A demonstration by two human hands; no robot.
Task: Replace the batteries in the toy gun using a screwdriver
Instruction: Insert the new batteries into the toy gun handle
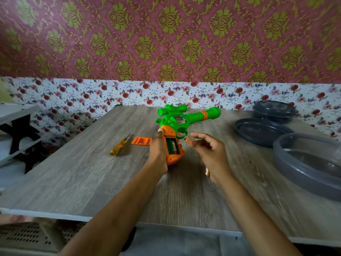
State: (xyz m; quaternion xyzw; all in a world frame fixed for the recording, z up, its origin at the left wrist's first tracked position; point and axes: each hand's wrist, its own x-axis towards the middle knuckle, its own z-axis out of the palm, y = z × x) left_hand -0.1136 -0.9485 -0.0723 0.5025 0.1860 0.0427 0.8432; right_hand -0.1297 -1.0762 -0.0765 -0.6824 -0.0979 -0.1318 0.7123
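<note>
The green and orange toy gun (181, 120) lies on the wooden table (83, 172), barrel pointing far right. My left hand (158, 148) grips its orange handle from the left. The battery compartment is uncovered and one battery (174, 147) sits inside it. My right hand (208, 153) hovers just right of the handle, blurred, thumb and forefinger pinching a small orange-tipped battery (186, 139). Another battery (207, 171) lies on the table, partly hidden under my right wrist. The orange compartment cover (141, 140) and the yellow-handled screwdriver (119, 148) lie left of the gun.
At the right stand a dark lidded container (275, 110), a loose dark lid (262, 131) and a large grey bowl (310, 163). A white and black shelf (16, 130) stands beyond the table's left edge. The wallpapered wall runs behind the table.
</note>
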